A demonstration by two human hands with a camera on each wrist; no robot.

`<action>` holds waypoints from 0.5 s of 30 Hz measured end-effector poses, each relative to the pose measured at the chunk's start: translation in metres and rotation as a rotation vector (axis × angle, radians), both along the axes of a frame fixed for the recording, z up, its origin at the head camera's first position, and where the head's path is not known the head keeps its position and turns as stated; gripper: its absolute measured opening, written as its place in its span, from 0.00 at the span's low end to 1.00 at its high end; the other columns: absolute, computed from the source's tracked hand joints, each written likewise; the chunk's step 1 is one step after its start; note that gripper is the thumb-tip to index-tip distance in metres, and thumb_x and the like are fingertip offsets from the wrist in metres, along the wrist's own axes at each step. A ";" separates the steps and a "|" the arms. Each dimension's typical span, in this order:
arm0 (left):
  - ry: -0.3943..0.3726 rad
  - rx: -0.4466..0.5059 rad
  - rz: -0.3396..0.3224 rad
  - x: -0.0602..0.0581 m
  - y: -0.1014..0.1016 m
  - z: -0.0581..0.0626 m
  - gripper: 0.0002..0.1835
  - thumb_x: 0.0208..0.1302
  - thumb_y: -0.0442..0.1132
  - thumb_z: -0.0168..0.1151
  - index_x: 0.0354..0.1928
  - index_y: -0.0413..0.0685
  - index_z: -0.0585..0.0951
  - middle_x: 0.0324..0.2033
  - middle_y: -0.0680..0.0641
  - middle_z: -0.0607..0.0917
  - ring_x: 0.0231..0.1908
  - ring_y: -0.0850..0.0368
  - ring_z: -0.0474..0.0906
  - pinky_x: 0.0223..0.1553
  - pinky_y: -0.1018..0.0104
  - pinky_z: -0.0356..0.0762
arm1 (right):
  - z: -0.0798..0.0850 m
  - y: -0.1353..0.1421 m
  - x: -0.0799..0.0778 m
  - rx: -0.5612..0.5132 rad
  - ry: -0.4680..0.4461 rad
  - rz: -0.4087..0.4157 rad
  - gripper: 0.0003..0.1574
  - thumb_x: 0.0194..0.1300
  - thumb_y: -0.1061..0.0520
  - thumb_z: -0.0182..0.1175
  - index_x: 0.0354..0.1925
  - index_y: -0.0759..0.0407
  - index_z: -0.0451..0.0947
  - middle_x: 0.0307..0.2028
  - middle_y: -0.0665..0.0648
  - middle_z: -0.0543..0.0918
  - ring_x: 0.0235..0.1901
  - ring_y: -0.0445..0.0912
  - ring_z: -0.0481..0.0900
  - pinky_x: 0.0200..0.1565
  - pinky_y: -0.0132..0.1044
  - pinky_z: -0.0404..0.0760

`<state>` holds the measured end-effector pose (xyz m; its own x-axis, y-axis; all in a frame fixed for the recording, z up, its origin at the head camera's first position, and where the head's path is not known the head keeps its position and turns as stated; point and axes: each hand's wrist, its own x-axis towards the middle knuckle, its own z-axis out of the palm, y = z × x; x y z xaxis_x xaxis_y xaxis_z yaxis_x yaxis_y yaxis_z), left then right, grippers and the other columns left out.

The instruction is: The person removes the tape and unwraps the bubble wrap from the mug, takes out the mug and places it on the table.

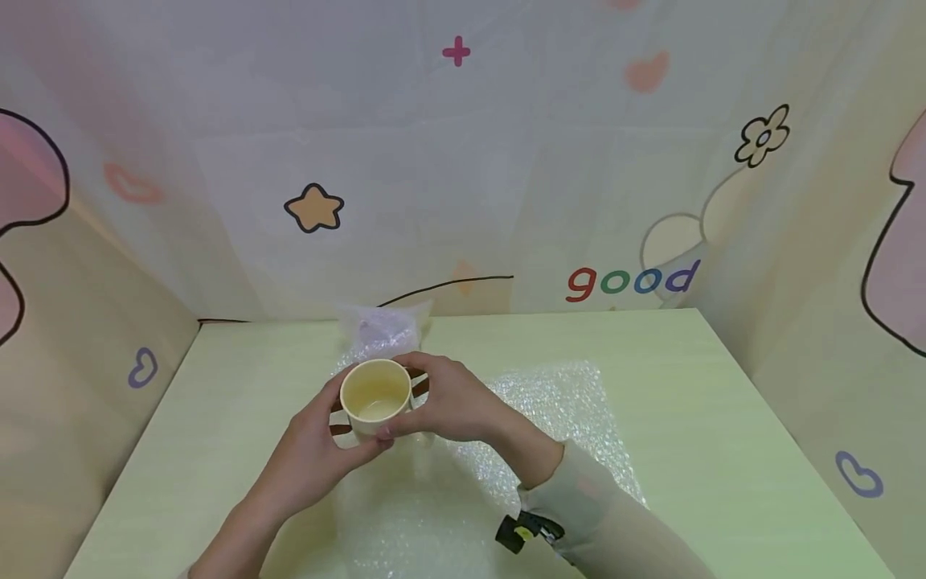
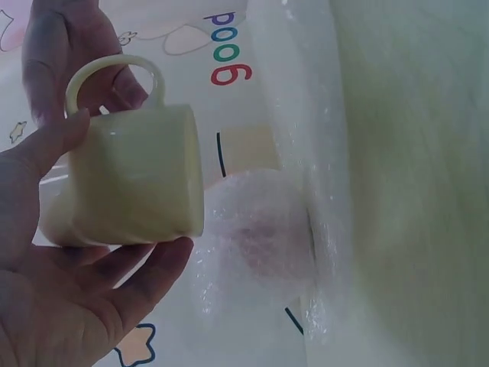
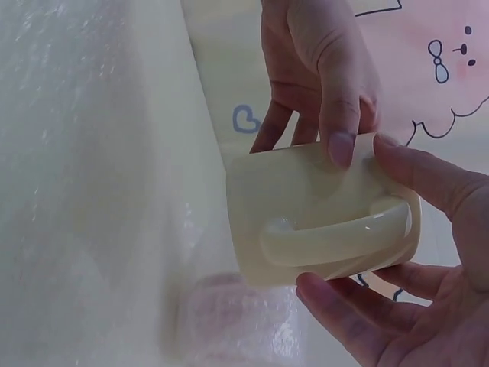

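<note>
A cream-coloured mug [image 1: 375,398] is raised above the table, its open mouth facing the head camera. My left hand [image 1: 311,450] grips it from the left, with the thumb on the near side and fingers round the far side. From the right, my right hand [image 1: 457,400] holds the same mug, its thumb along the front near the other thumb. The looped handle [image 3: 336,238] shows in the right wrist view, between the right hand's thumb and fingers. Behind the mug stands a bundle in bubble wrap [image 1: 385,331], pinkish inside; its contents are blurred.
A sheet of bubble wrap [image 1: 560,418] lies flat on the pale green table [image 1: 694,418], under and to the right of the hands. Printed cloth walls [image 1: 463,185] enclose the table at the back and both sides. A black strap [image 1: 530,531] hangs at the right sleeve.
</note>
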<state>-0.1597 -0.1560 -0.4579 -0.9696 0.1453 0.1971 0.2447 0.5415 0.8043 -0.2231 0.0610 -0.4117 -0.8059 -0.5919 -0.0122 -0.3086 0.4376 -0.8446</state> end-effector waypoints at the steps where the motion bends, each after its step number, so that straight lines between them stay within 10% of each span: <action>1: 0.009 -0.006 0.016 0.000 -0.002 0.000 0.49 0.55 0.59 0.79 0.76 0.72 0.63 0.60 0.59 0.81 0.60 0.59 0.78 0.54 0.60 0.85 | 0.001 -0.004 0.000 0.001 0.003 -0.003 0.47 0.49 0.48 0.84 0.66 0.45 0.77 0.51 0.45 0.85 0.50 0.44 0.81 0.49 0.40 0.83; 15: -0.017 -0.089 0.235 0.012 -0.035 0.003 0.53 0.55 0.58 0.79 0.76 0.50 0.60 0.60 0.44 0.81 0.59 0.46 0.80 0.55 0.49 0.85 | 0.001 -0.061 -0.001 -0.022 -0.032 -0.006 0.45 0.47 0.47 0.84 0.63 0.47 0.78 0.49 0.48 0.85 0.44 0.38 0.82 0.41 0.31 0.82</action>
